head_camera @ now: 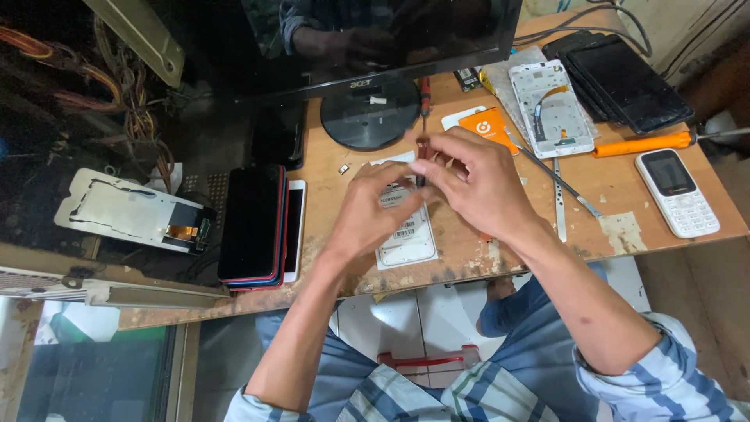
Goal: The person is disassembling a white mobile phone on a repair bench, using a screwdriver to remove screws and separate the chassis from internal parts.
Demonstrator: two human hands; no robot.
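My left hand (371, 207) and my right hand (473, 184) meet over an opened white phone body (408, 238) that lies flat on the wooden bench (617, 199). Between the fingertips of both hands stands a thin dark screwdriver (423, 144), upright, its tip pointing down at the phone. The right fingers pinch its upper shaft and the left fingers curl around the lower part. What lies under the hands on the phone is hidden.
A monitor with a round base (369, 113) stands behind. Stacked phones (254, 227) lie left, a white frame (551, 109), dark screens (625, 78), an orange-handled screwdriver (641, 144), a white keypad phone (676, 191), tweezers (558, 184) and an orange card (488, 125) lie right.
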